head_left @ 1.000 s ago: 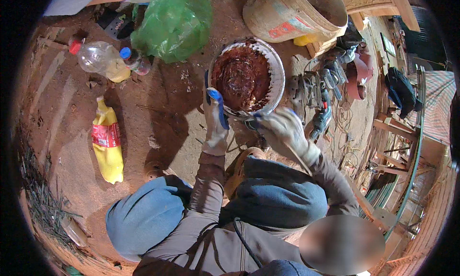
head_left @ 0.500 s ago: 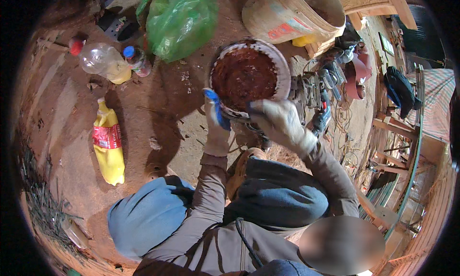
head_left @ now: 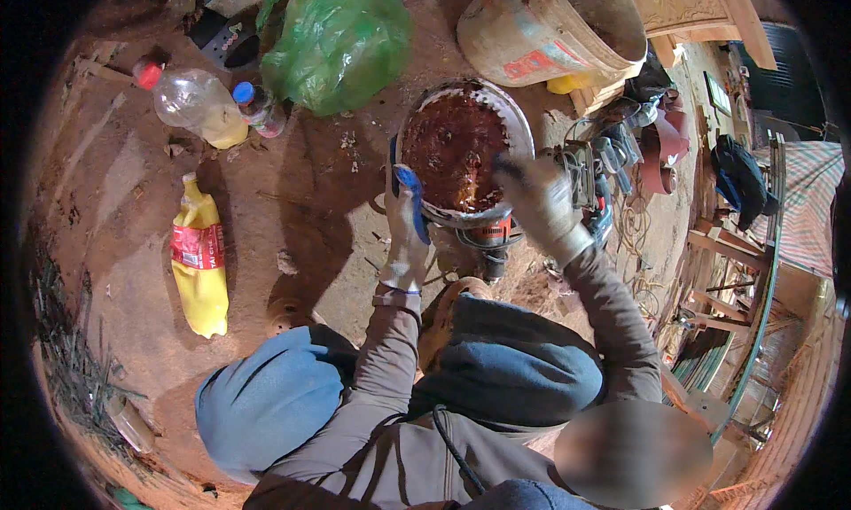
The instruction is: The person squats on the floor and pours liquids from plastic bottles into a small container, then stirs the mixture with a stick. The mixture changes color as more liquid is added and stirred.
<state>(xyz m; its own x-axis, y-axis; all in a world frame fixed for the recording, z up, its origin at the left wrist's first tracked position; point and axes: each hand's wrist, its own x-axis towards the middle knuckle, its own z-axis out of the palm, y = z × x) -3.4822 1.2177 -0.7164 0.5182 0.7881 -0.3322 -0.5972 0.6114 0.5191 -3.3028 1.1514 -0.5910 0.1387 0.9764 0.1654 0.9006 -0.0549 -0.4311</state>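
Note:
A round white-rimmed bucket [head_left: 523, 120] with dark red-brown, wet-looking stuff [head_left: 452, 142] inside stands in front of me. My left hand [head_left: 409, 222], in a white glove with blue palm coating, is closed on the bucket's left side, its thumb along the rim. At the right rim is my gloved right hand [head_left: 542, 204], smeared by motion. Its fingers bend inward over the bucket, and whether they hold anything is hidden. An orange-and-black power tool [head_left: 493, 237] lies just below the near rim, partly covered by the bucket.
A yellow-filled bottle [head_left: 199, 284] lies left. Beyond it are a clear bottle [head_left: 191, 107], a smaller blue-capped bottle [head_left: 259, 111] and a green plastic bag [head_left: 341, 45]. A large dirty bucket [head_left: 510, 40] stands at the back. More power tools [head_left: 581, 178] and cords lie right.
My right hand has moved right, from the near rim to the right rim. A lighter orange-brown streak now shows in the bucket's near part. More of the orange power tool is uncovered.

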